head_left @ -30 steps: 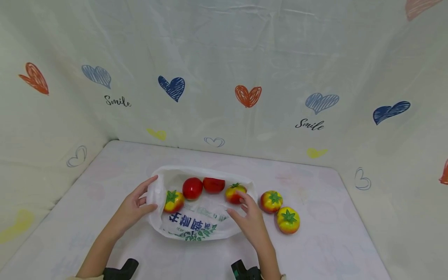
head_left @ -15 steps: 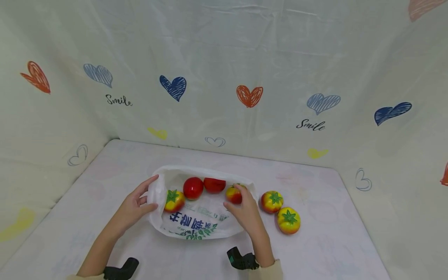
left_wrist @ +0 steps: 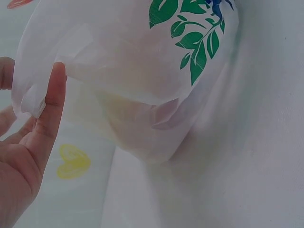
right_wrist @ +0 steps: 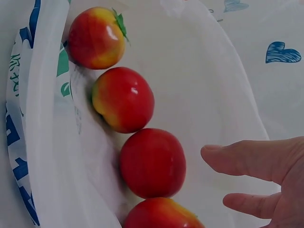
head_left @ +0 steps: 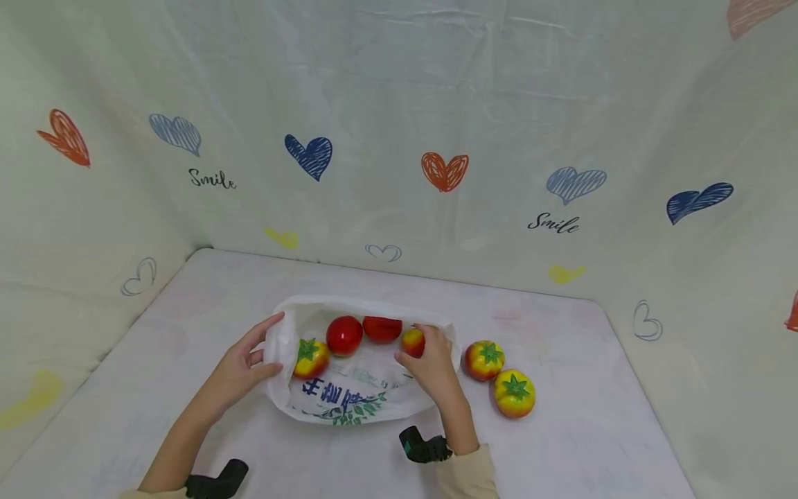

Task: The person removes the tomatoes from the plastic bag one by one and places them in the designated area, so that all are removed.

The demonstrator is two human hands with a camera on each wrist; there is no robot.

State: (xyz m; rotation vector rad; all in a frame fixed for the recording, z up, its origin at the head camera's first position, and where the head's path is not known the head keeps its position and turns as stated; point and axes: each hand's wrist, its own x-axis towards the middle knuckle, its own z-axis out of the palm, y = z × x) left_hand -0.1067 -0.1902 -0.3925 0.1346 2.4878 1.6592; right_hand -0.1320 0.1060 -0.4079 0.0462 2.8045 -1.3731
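Note:
A white plastic bag [head_left: 339, 407] with blue and green print lies open on the table. My left hand [head_left: 240, 367] pinches its left rim, and the left wrist view shows a straight finger [left_wrist: 51, 97] against the folded edge of the bag [left_wrist: 142, 61]. Several tomatoes lie in a row inside: a yellow-red one [head_left: 309, 357], two red ones [head_left: 343, 335] [head_left: 382, 329] and a red-yellow one [head_left: 411, 342]. My right hand [head_left: 434, 364] reaches into the bag's right end beside that last tomato [right_wrist: 161, 214]. In the right wrist view its fingers [right_wrist: 247, 159] are stretched out and off the fruit.
Two yellow-red tomatoes [head_left: 483, 360] [head_left: 514, 393] with green stems sit on the white table [head_left: 561, 443] right of the bag. A heart-printed cloth backdrop [head_left: 436, 138] walls the table at the back and sides. Black wrist mounts [head_left: 424, 447] show near the front edge.
My right hand took the tomato at the bag's right rim and carried it a little left, deeper inside. Its fingers now stand loose beside it. The left hand has held still.

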